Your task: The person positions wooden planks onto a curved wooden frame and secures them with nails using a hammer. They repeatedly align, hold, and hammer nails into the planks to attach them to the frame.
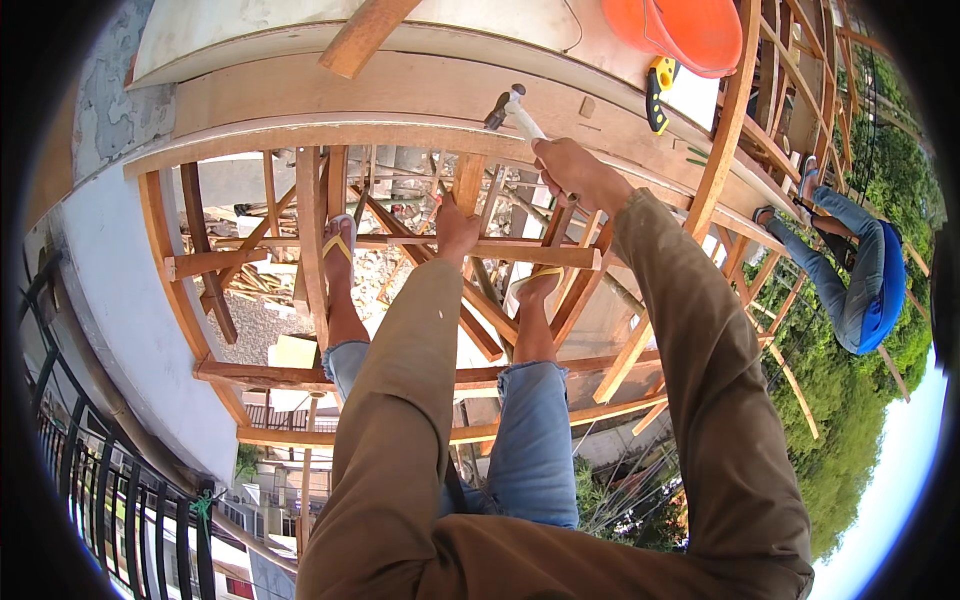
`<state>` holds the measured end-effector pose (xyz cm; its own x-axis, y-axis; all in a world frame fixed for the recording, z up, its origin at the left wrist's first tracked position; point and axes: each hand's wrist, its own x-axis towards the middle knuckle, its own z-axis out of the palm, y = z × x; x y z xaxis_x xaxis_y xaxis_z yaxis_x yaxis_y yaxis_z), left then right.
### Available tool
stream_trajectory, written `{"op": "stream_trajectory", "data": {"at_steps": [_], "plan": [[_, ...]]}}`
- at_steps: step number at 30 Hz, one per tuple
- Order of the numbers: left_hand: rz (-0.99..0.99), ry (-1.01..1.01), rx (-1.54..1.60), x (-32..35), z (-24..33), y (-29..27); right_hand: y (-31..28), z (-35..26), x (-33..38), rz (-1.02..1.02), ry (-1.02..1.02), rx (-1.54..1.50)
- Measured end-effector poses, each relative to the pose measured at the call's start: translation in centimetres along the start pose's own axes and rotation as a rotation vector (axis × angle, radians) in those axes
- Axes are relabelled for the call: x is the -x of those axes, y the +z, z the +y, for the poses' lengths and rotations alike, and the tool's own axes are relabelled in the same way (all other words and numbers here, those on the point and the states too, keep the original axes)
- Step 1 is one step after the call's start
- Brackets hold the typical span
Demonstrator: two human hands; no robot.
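Gripping a hammer (517,112) w/ right hand (580,175), fingers wrapped fully round the pale handle, dark metal head hanging just above the broad flat plank (400,95), smooth light-brown wood, curving w/ the lens. Pressing left hand (455,228) against a short upright timber piece (468,183) under the plank's edge, fingers closing on it; how tightly, cannot tell. Wearing tan long sleeves, rolled blue jeans, yellow-strap sandals (339,240), feet resting on thin rough wooden slats (500,252) of an open scaffold frame, rubble showing far below. Sitting at the top, a smooth orange plastic helmet (690,30), w/ a yellow-black tape measure (657,92) just beside it. Crouching on the frame at right, another person (860,275) in blue. Running along lower left, a black metal railing (110,490).
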<state>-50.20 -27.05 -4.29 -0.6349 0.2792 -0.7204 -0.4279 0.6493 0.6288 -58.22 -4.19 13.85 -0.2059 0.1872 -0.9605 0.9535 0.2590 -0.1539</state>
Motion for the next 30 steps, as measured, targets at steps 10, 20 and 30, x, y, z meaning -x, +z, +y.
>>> {"op": "stream_trajectory", "data": {"at_steps": [10, 20, 30], "plan": [[-0.038, -0.016, -0.024, -0.8, 0.7, 0.3, -1.4, 0.0, -0.5, 0.48, -0.353, -0.147], [-0.008, -0.022, -0.019, -0.7, 1.5, 0.1, -1.3, -0.1, -0.8, 0.545, -0.335, -0.22], [-0.023, -0.021, -0.051, -0.1, 1.6, -0.8, -0.2, 0.3, -0.9, 0.402, -0.28, -0.168]]}}
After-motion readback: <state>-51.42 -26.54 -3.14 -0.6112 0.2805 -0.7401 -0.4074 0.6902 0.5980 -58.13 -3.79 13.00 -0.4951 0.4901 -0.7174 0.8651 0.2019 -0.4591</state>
